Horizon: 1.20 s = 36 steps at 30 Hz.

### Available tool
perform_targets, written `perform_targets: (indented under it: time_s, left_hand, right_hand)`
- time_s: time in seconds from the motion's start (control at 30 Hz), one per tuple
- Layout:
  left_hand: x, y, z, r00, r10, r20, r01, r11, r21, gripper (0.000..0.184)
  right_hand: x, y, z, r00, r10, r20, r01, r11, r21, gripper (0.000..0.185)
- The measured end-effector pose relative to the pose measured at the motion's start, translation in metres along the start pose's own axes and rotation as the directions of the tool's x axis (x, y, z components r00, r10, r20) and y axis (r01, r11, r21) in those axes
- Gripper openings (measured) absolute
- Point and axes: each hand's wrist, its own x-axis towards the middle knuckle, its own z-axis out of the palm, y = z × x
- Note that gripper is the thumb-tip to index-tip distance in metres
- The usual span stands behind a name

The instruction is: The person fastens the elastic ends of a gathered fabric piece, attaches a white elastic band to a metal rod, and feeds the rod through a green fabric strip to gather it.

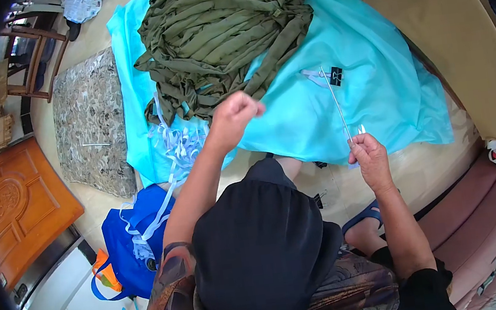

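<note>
Turquoise cloth (pixel 390 100) lies spread over the pale floor (pixel 76 40), and at its far edge sits a big heap of olive fabric strips (pixel 225 21), bunched and overlapping, its loose ends trailing toward the cloth's left edge. The right hand (pixel 370 155), over the cloth's near edge toward the near right corner, grasps 1 thin metal rod (pixel 337 104) between thumb and fingers. The rod slants away from the person, its far tip just beside 1 black binder clip (pixel 336 76); whether they touch I cannot tell. Pale ribbon (pixel 316 77) lies next to the clip, on the right half of the cloth. The left hand (pixel 237 116) is clenched above the near side of the olive heap; I cannot tell whether anything is pinched in it.

White tape (pixel 182 144) lies in a tangle near the cloth's near left corner, and a length of it runs down to a blue bag (pixel 137 237) on the floor. Along the cloth's left edge lies a patterned cushion (pixel 88 112) with 1 thin white stick (pixel 96 144) on it. Brown cardboard (pixel 443 32) stands at the right edge, and a mauve sofa (pixel 472 214) is beyond the near right corner.
</note>
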Motion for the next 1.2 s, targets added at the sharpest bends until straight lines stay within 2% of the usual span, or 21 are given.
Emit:
perform_targets:
  time_s: [0.07,0.1,0.17,0.2,0.27,0.37,0.47,0.5,0.6,0.67,0.73,0.83,0.87,0.93,1.0,1.07,1.13,1.2]
  left_hand:
    - [-0.024,-0.001,-0.008,0.962,-0.224,0.157,0.237,0.969,-0.069,0.008]
    - [-0.025,0.000,-0.007,0.981,-0.188,0.047,0.179,0.972,0.153,0.009]
    - [-0.027,0.001,-0.005,0.990,-0.041,-0.137,0.112,0.814,0.571,0.011]
    - [-0.018,0.001,-0.003,0.972,0.165,-0.170,-0.010,0.746,0.666,0.012]
    - [0.020,-0.001,0.000,0.821,0.550,-0.156,-0.188,0.518,0.834,0.016]
    - [0.062,-0.012,0.004,0.918,0.393,-0.044,-0.139,0.426,0.894,0.020]
    - [0.077,-0.011,0.009,0.918,0.380,-0.111,-0.165,0.622,0.765,0.021]
    - [0.073,-0.007,0.011,0.869,0.480,-0.124,-0.257,0.650,0.716,0.017]
    - [0.025,0.042,0.011,0.935,0.344,-0.084,-0.250,0.811,0.530,0.012]
    - [-0.011,0.060,-0.002,0.981,0.103,0.162,-0.167,0.872,0.461,0.011]
    - [-0.043,0.063,-0.015,0.927,-0.184,0.327,-0.019,0.847,0.531,0.010]
    - [-0.074,0.033,-0.040,0.823,-0.384,0.419,-0.108,0.618,0.779,0.012]
    - [-0.077,0.026,-0.041,0.839,-0.392,0.378,-0.135,0.523,0.841,0.012]
    - [-0.082,0.020,-0.040,0.868,-0.395,0.300,-0.178,0.316,0.932,0.014]
    - [-0.065,0.017,-0.032,0.956,-0.172,0.237,-0.147,0.416,0.898,0.014]
    - [-0.039,0.026,-0.012,0.989,0.094,0.115,-0.148,0.536,0.831,0.015]
    - [-0.011,0.044,0.010,0.982,0.186,0.037,-0.158,0.688,0.709,0.015]
    - [0.023,0.034,0.028,0.979,0.205,-0.002,-0.159,0.767,0.621,0.019]
  right_hand:
    - [0.001,0.003,-0.002,1.000,0.003,-0.001,-0.003,1.000,-0.003,0.009]
    - [0.001,0.006,-0.003,1.000,0.006,-0.005,-0.006,1.000,0.000,0.009]
    - [0.002,0.012,-0.003,1.000,0.013,-0.010,-0.012,1.000,0.008,0.009]
    - [0.003,0.014,-0.003,1.000,0.016,-0.013,-0.016,1.000,0.012,0.009]
    - [0.001,0.015,-0.002,1.000,0.023,-0.012,-0.023,1.000,0.001,0.009]
    - [-0.002,0.010,-0.007,0.999,0.023,-0.023,-0.024,0.999,-0.038,0.008]
    - [-0.004,0.011,-0.014,0.999,0.025,-0.044,-0.027,0.999,-0.037,0.008]
    - [-0.003,0.017,-0.016,0.998,0.021,-0.056,-0.022,1.000,-0.019,0.008]
    - [0.002,0.019,-0.020,0.998,0.014,-0.067,-0.015,1.000,-0.011,0.009]
    - [0.005,0.020,-0.021,0.998,0.001,-0.064,-0.002,1.000,-0.013,0.009]
    - [0.007,0.021,-0.021,0.998,-0.023,-0.058,0.022,1.000,-0.007,0.009]
    - [0.006,0.013,-0.017,0.999,-0.006,-0.037,0.006,1.000,-0.005,0.009]
    - [0.005,0.014,-0.016,0.999,-0.001,-0.033,0.000,1.000,-0.002,0.009]
    - [0.003,0.020,-0.016,1.000,0.014,-0.025,-0.014,1.000,0.002,0.010]
    - [0.001,0.026,-0.018,1.000,0.022,-0.019,-0.022,1.000,-0.019,0.010]
    - [0.000,0.026,-0.019,0.999,0.027,-0.018,-0.028,0.999,-0.043,0.010]
    - [-0.001,0.025,-0.020,0.999,0.036,-0.018,-0.037,0.997,-0.065,0.009]
    - [-0.001,0.026,-0.019,1.000,0.024,-0.016,-0.025,0.999,-0.040,0.009]
